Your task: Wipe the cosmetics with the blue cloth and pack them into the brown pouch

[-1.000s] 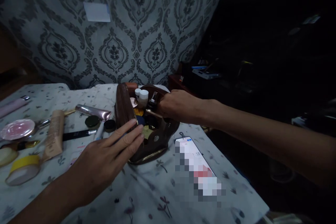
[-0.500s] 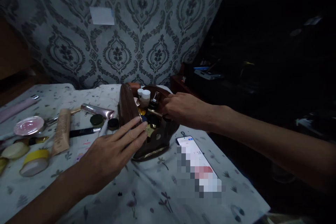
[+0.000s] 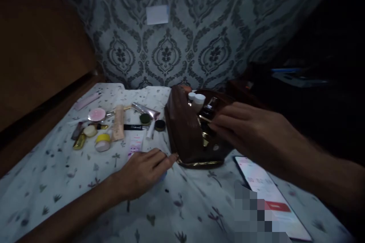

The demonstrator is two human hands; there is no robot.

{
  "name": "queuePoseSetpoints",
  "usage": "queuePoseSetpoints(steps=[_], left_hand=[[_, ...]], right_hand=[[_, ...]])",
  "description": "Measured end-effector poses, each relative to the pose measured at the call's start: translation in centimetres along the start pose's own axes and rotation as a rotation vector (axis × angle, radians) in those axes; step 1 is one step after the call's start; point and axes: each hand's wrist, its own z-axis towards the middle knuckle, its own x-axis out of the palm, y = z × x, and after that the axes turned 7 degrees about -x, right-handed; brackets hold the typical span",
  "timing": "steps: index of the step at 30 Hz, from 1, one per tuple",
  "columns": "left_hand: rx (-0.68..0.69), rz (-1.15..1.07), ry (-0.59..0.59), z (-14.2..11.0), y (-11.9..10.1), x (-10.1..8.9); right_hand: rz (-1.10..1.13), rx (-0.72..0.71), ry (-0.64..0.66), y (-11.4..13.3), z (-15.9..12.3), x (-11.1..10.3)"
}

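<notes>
A brown zippered cosmetic bag [image 3: 185,129] stands gaping on the patterned sheet. White-capped jars [image 3: 199,101], a dark bottle with a shiny cap [image 3: 211,103] and gold-coloured items show inside. My left hand [image 3: 144,171] is closed at the bag's lower left corner, its fingertips on the gold zipper end; a bit of something blue [image 3: 163,176] peeks out beneath it. My right hand [image 3: 251,125] has its fingers closed at the bag's right rim, though the fingertips are partly hidden and dim.
Left of the bag lie a beige tube [image 3: 118,123], a pink round compact [image 3: 97,114], a yellow-banded jar [image 3: 102,142], a silvery pink tube [image 3: 145,110] and several other cosmetics. A lit phone [image 3: 273,197] rests at the right. Wooden furniture [image 3: 42,38] borders the left side.
The view has swung left. My left hand has come off the bag's opening to its lower left corner, its fingers now curled. The bag's left wall leans further over the opening.
</notes>
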Motion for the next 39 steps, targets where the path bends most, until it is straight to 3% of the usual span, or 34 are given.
queuePoseSetpoints(steps=[4,6,9,12,16,19,21,25,27,31,36,39], left_hand=[[-0.067,-0.004,0.206,-2.7,0.3,0.4],[-0.083,-0.028,0.285,-3.9,0.5,0.6],[-0.097,-0.009,0.290,-5.4,0.8,0.7],[-0.134,-0.013,0.255,-6.5,1.3,0.7],[-0.252,-0.264,0.142,-7.2,2.2,0.1],[-0.478,-0.462,-0.007,-7.2,3.3,-0.8],[-0.690,-0.478,-0.121,-7.3,4.6,-1.5],[-1.052,-0.301,-0.372,-8.4,8.4,-2.6],[-1.132,-0.223,-0.393,-9.4,10.4,-2.7],[-1.106,-0.220,-0.218,-11.1,12.8,-1.9],[-1.024,-0.297,0.103,-11.6,13.1,-1.6],[-1.035,-0.299,0.132,-11.3,13.0,-1.9]], right_hand=[[0.180,-0.179,-0.200,5.3,0.8,0.9],[0.284,-0.231,-0.210,8.0,1.5,1.9],[0.440,-0.223,-0.212,11.5,2.5,4.4],[0.728,-0.069,-0.214,13.9,3.6,7.3],[1.212,0.244,-0.194,16.1,5.2,10.9],[1.557,0.443,-0.158,17.4,6.7,12.9],[1.662,0.531,-0.171,18.2,7.4,13.9],[1.567,0.553,-0.260,19.2,7.5,14.6],[1.483,0.515,-0.282,19.4,7.1,14.6],[1.348,0.436,-0.319,19.5,6.4,14.4],[1.290,0.403,-0.331,19.5,6.3,14.4],[1.304,0.407,-0.328,19.5,6.3,14.4]])
